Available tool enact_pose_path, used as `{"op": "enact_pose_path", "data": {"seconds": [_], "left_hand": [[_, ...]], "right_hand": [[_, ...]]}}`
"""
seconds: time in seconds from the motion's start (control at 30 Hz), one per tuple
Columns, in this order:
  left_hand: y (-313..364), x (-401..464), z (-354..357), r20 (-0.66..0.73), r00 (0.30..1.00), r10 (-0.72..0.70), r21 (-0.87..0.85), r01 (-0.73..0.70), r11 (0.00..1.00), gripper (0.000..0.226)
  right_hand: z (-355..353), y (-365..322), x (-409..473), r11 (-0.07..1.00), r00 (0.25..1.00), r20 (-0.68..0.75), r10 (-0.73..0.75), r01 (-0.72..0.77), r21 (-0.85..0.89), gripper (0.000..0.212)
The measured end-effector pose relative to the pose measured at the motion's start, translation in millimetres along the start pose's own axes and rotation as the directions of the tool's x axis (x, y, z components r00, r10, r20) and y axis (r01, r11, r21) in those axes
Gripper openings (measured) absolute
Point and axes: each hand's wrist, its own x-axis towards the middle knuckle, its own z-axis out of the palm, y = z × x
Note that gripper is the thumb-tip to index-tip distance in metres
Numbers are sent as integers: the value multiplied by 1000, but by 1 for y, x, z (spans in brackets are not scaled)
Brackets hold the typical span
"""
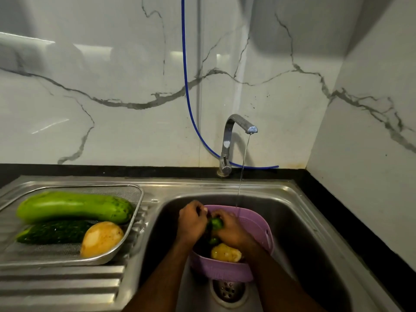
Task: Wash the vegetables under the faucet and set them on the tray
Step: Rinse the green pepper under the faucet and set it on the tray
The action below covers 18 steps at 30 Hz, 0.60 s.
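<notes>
A purple colander (258, 224) stands in the steel sink (299, 221). Over it my left hand (191, 221) and my right hand (231, 228) both close around a small green vegetable (216, 223). Below them in the colander lie a yellow potato (226, 253) and another green piece (213, 240). The chrome faucet (231, 136) runs a thin stream that lands at the colander's far rim, just right of my hands. On the drainboard a mesh steel tray (132, 212) holds a pale green gourd (74, 207), a dark green cucumber (56, 231) and a yellow potato (101, 238).
A blue hose (186, 75) hangs down the marble wall and runs behind the faucet. The sink drain (228, 289) shows below the colander. Black countertop (351, 210) borders the sink at the right and back. Ribbed drainboard (60, 282) lies in front of the tray.
</notes>
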Motion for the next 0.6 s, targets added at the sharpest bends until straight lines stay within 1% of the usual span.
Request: {"op": "enact_pose_path", "data": {"seconds": [0.03, 0.1, 0.17, 0.2, 0.27, 0.37, 0.43, 0.5, 0.53, 0.6], "left_hand": [[3, 0, 1, 25, 1000, -8, -12, 9, 1000, 9], [11, 1, 5, 98, 995, -30, -20, 32, 999, 6], [19, 0, 12, 179, 979, -97, -67, 110, 992, 9], [22, -2, 16, 225, 965, -136, -138, 169, 976, 11], [27, -8, 23, 321, 929, -186, -303, 286, 909, 11], [31, -13, 27, 422, 893, -159, -412, 345, 844, 13], [33, -12, 25, 449, 881, -151, -501, 388, 774, 16], [35, -8, 22, 446, 883, -145, -562, 402, 723, 20], [36, -7, 21, 445, 884, -142, -576, 405, 710, 21], [36, -6, 23, 463, 875, -144, -587, 424, 689, 25]], "right_hand": [[-5, -2, 2, 992, 999, -30, 38, -34, 118, 42], [-15, -10, 1, 942, 992, -55, 112, -88, 325, 29], [-25, -14, -1, 870, 978, -44, 206, -162, 466, 22], [-30, -14, -2, 836, 971, -21, 238, -194, 514, 21], [-38, -15, -5, 778, 963, 20, 269, -230, 585, 25], [-49, -16, -9, 681, 953, 44, 299, -245, 690, 25], [-56, -22, -13, 591, 952, 107, 287, -264, 763, 22], [-62, -27, -14, 518, 952, 168, 256, -282, 808, 22], [-64, -28, -15, 503, 953, 179, 244, -282, 817, 22], [-66, -27, -15, 508, 958, 168, 234, -268, 818, 24]]}}
